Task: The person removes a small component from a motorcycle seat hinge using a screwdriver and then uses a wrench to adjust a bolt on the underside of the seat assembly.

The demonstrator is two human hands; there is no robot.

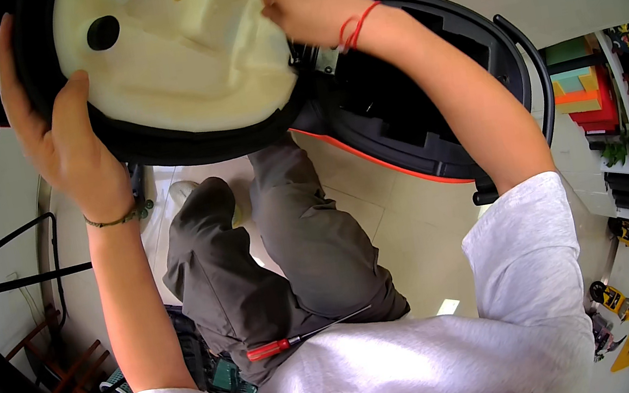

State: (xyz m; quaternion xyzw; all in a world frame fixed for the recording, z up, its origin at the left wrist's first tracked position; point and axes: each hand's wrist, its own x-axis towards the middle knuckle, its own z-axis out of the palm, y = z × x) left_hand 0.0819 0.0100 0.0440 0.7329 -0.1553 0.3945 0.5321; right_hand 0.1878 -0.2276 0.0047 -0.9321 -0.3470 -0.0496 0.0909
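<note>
A scooter seat (pixel 183 94) with a cream underside and a black padded edge is tipped up at the top of the view. My left hand (pixel 67 141) grips its left edge, thumb over the rim onto the underside, fingers around the outside. At the seat's right side, my right hand (pixel 321 6) is against the cream underside with fingers curled, slightly blurred. Whatever those fingertips hold, if anything, is hidden. Beside the seat lies the open black storage well (pixel 432 108) of the scooter, joined near a metal hinge (pixel 324 61). A red-handled screwdriver (pixel 273 349) rests across my lap.
A black grab rail (pixel 529 72) curves around the well's far right end. Red wooden chair-like frames (pixel 72 383) stand at lower left, near a dark green case (pixel 228 379). Shelves (pixel 625 131) with boxes and yellow tools (pixel 612 300) line the right side.
</note>
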